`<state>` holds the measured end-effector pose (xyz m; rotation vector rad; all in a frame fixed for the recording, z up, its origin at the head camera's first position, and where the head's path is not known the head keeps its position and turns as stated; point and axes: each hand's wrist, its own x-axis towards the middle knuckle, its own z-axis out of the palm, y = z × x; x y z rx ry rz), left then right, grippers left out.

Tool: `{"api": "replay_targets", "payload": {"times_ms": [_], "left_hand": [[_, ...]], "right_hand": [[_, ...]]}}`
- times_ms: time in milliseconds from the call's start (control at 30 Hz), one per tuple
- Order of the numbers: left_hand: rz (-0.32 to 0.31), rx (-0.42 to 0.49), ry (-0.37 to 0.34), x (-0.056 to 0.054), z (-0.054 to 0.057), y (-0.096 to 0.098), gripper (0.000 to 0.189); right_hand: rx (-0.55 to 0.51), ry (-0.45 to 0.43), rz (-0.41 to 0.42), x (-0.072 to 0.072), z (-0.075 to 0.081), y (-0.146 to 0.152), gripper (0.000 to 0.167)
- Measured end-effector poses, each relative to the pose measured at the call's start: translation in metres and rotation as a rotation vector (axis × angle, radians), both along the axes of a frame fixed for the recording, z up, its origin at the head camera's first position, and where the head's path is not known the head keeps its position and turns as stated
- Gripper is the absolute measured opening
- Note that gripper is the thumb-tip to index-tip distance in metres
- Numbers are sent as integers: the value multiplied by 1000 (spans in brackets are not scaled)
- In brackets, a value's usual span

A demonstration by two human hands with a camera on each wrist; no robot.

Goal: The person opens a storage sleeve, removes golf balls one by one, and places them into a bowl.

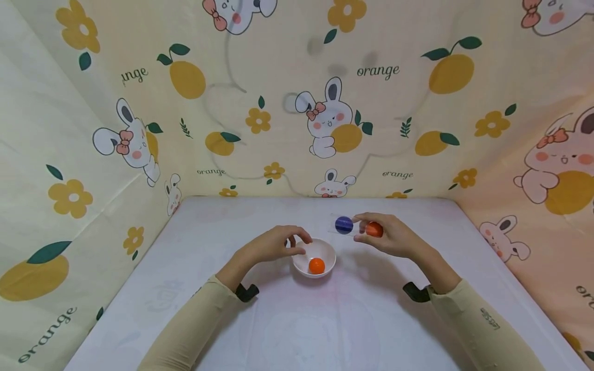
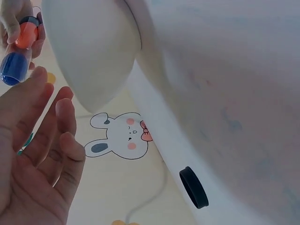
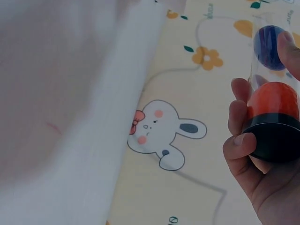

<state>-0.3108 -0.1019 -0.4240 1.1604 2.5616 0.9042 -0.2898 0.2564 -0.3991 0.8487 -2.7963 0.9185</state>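
My right hand (image 1: 389, 236) grips a clear tube (image 3: 262, 77) with a black end (image 3: 274, 140), held tilted above the table. Inside the tube, an orange ball (image 3: 274, 99) sits by the black end. Further along is a dark blue ball (image 1: 344, 225). Over the left rim of a white bowl (image 1: 330, 260) hovers my left hand (image 1: 274, 243). Its fingers are loosely bent and nothing is between them in the left wrist view. Another orange ball (image 1: 317, 266) lies in the bowl.
A black round cap (image 2: 193, 187) rests on the white table (image 1: 306, 330) in the left wrist view. Patterned cloth walls (image 1: 278, 67) with rabbits and oranges enclose the table at the back and both sides.
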Motion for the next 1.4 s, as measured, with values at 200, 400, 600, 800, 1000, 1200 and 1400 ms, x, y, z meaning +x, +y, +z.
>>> {"api": "replay_targets", "payload": {"times_ms": [200, 400, 600, 800, 1000, 1200, 1400], "left_hand": [[15, 7, -24, 1, 0, 5, 36], [36, 42, -9, 2, 4, 10, 38], [71, 84, 9, 2, 8, 17, 45], [113, 136, 21, 0, 13, 26, 49], [131, 196, 23, -3, 14, 33, 48], [139, 228, 25, -3, 14, 38, 46], [129, 247, 8, -1, 16, 44, 46]], "right_hand": [[10, -11, -11, 2, -1, 3, 53], [20, -19, -23, 3, -1, 4, 57], [34, -8, -33, 5, -1, 6, 61], [38, -13, -43, 5, 1, 7, 60], [40, -17, -44, 5, 0, 8, 59], [48, -28, -62, 4, 1, 10, 62], [68, -18, -64, 6, 3, 9, 62]]}}
